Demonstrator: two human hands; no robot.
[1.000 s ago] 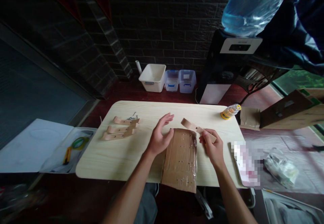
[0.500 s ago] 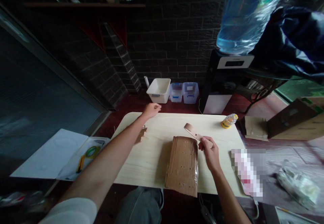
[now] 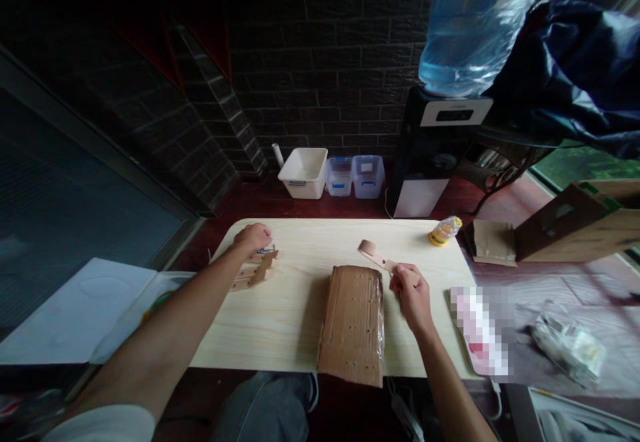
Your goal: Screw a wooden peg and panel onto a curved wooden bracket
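My right hand (image 3: 414,293) pinches one end of a tan strip (image 3: 376,256) with small holes; its far end curls over. Left of that hand, a brown cardboard piece (image 3: 351,325) with rows of small holes lies near the table's front edge. At the table's left side my left hand (image 3: 254,237) is closed, its fingertips just above small metal items (image 3: 266,251). Whether it grips anything is too small to tell. Beside it, partly behind my left forearm, lies a folded tan piece (image 3: 256,273) with small holes.
A yellow-capped bottle (image 3: 445,231) stands at the table's back right corner. A pink and white item (image 3: 475,332), partly pixelated, lies at the right edge. A white bin (image 3: 304,174) and two clear bins (image 3: 369,177) stand beyond the table, near a water dispenser (image 3: 425,149).
My left hand has moved left and down to the metal items and the folded piece. My right hand still holds the strip. The whole view has shifted slightly.
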